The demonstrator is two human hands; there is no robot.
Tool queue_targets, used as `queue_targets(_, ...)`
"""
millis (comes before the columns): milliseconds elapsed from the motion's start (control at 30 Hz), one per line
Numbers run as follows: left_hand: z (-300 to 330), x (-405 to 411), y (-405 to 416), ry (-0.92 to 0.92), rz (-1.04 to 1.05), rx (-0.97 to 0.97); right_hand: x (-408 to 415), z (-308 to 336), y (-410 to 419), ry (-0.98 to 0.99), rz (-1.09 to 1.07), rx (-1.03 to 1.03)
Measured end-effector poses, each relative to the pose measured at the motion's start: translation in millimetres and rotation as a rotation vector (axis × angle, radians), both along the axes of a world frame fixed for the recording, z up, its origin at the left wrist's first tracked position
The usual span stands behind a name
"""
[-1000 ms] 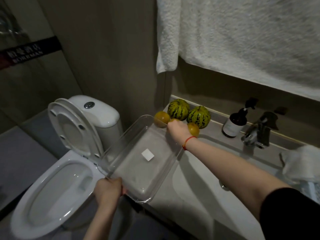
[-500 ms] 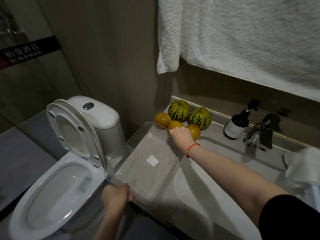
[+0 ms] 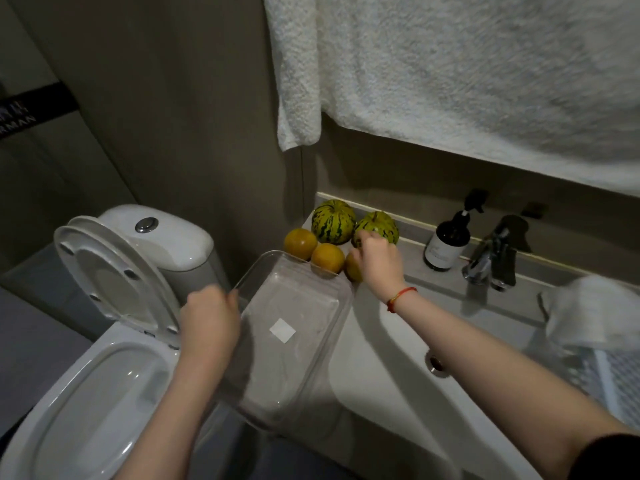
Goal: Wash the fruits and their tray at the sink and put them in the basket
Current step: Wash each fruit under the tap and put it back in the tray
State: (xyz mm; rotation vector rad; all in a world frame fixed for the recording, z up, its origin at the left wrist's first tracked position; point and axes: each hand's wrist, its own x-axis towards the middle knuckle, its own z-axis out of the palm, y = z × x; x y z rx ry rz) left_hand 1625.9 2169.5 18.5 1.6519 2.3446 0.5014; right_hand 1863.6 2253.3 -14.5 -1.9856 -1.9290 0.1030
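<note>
Left hand (image 3: 211, 317) gripped tray (image 3: 294, 341) left rim; tray overhung counter edge, could tip toward toilet (image 3: 104, 393). Right hand (image 3: 379, 261) curled over far melon (image 3: 377, 227); grip unconfirmed, could nudge near orange (image 3: 352, 268) into sink (image 3: 398, 393).

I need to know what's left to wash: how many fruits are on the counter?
5: two striped melons at the back, three oranges in front; the rightmost partly behind the right hand.
</note>
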Motion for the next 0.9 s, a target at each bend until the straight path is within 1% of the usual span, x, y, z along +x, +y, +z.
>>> queue_targets(67,5.6,31.1,34.7,-0.106,-0.211,0.044,18.9,0.5,0.7,0.137,-0.097,-0.067)
queue_targets(133,3.0,65.8,66.6,-0.152,-0.404,-0.005,34.0,-4.5,3.4,0.272,-0.157,-0.168)
queue_targets(167,-0.8,83.3,79.8,-0.14,-0.485,-0.052,39.9,-8.6,5.8,0.339,-0.179,-0.219)
queue_targets(200,-6.1,99.2,91.6,-0.101,-0.553,-0.098,44.0,-12.4,7.7,0.404,-0.194,-0.268)
queue_targets(267,-18.5,125.9,110.0,0.052,-0.665,-0.157,48.4,-19.9,11.5,0.492,-0.196,-0.343)
queue_targets(367,-38.6,150.2,129.1,0.304,-0.793,-0.22,47.4,-27.5,17.0,0.5,-0.169,-0.404)
queue_targets(467,-54.5,161.7,140.4,0.418,-0.834,-0.233,44.7,-32.5,23.3,0.477,-0.14,-0.445)
queue_targets(600,-65.7,168.7,144.4,0.457,-0.846,-0.208,37.8,-38.0,27.4,0.473,-0.143,-0.477)
queue_targets(733,-71.1,173.0,146.7,0.419,-0.829,-0.208,35.2,-40.5,26.9,0.558,-0.138,-0.459)
queue_targets(833,-71.1,171.9,145.8,0.361,-0.8,-0.156,35.5,-40.6,23.1,0.616,-0.124,-0.416)
queue_targets(900,-68.6,170.9,143.4,0.311,-0.783,-0.099,36.8,-40.0,18.4,0.688,-0.157,-0.369)
